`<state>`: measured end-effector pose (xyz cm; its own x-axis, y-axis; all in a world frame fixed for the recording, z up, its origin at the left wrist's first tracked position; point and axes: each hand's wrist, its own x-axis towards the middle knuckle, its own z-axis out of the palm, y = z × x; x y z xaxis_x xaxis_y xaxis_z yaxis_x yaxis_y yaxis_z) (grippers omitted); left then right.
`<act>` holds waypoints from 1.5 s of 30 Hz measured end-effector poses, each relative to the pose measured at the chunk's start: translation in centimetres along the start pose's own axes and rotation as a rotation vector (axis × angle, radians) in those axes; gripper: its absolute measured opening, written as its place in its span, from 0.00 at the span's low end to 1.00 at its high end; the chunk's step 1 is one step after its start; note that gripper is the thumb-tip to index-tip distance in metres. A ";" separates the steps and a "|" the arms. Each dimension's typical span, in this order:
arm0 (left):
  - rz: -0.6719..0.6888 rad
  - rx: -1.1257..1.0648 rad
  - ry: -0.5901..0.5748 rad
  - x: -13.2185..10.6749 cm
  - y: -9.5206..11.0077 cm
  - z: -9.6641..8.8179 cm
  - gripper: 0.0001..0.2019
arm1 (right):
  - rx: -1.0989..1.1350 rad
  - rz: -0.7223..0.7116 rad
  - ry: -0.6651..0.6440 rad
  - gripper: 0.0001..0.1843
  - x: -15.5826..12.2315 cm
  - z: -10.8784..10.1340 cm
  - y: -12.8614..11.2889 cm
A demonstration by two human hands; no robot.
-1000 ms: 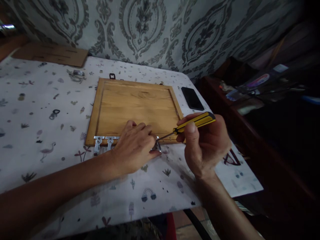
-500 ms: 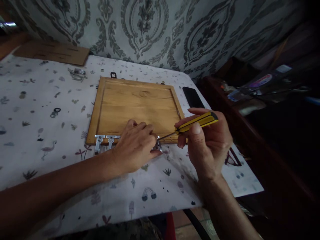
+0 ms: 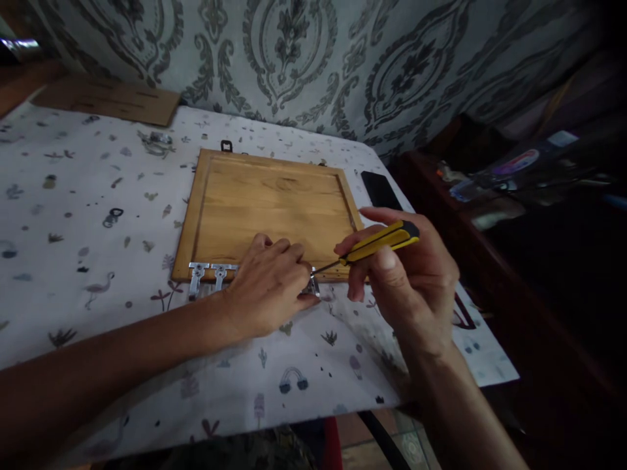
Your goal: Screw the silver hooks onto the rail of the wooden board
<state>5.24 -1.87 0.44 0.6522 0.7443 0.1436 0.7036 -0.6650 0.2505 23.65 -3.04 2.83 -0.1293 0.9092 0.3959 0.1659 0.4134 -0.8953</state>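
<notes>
A framed wooden panel [image 3: 274, 196] lies flat on the table, with metal hinges along its near edge. Two of them, a left hinge [image 3: 197, 279] and a second hinge [image 3: 220, 275], show plainly. My left hand [image 3: 269, 284] is closed over the near edge, its fingers on another hinge [image 3: 312, 286] that is mostly covered. My right hand [image 3: 411, 281] grips a yellow and black screwdriver [image 3: 377, 245] between thumb and fingers. The screwdriver's shaft slants down left, and its tip reaches that covered hinge; whether a screw is there cannot be seen.
A dark phone [image 3: 381, 189] lies right of the panel. Further back are a small bag of hardware [image 3: 157, 142] and a piece of cardboard [image 3: 108, 99]. A plastic bottle [image 3: 519, 163] lies beyond the table's right side. The patterned tablecloth [image 3: 122, 313] covers the table.
The view has shifted slightly. My right hand has turned a little about the screwdriver, its fingers changing position on the handle. My left hand stays on the same hinge.
</notes>
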 end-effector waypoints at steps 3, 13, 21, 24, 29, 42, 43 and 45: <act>-0.039 -0.023 -0.057 0.1 0.2 -0.5 0.16 | 0.006 -0.008 -0.035 0.15 0.0 -0.1 0.1; -0.019 -0.020 0.028 -0.1 -0.1 0.6 0.17 | -0.012 -0.021 0.056 0.16 0.5 0.0 0.3; -0.047 -0.036 -0.045 0.1 0.2 0.2 0.17 | -0.011 -0.046 0.009 0.12 0.4 -0.7 0.8; -0.053 -0.045 -0.047 0.1 0.2 0.1 0.17 | -0.039 -0.088 0.032 0.09 0.8 -0.5 0.2; -0.055 -0.055 -0.047 0.1 0.1 0.1 0.17 | -0.043 -0.093 0.014 0.12 1.5 -0.6 0.1; -0.081 -0.053 -0.099 0.2 0.3 -0.3 0.17 | 0.184 -0.058 0.091 0.16 1.4 -0.8 1.5; -0.087 -0.050 -0.115 0.3 0.4 -0.5 0.18 | 0.194 -0.048 0.096 0.18 1.5 -0.7 1.5; -0.097 -0.043 -0.119 0.3 0.5 -0.7 0.18 | 0.192 -0.034 0.091 0.17 1.4 -0.7 1.5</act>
<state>5.64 -1.92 1.28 0.6127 0.7903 0.0030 0.7536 -0.5855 0.2987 24.40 -1.08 2.20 -0.0410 0.8993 0.4354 -0.0272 0.4345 -0.9002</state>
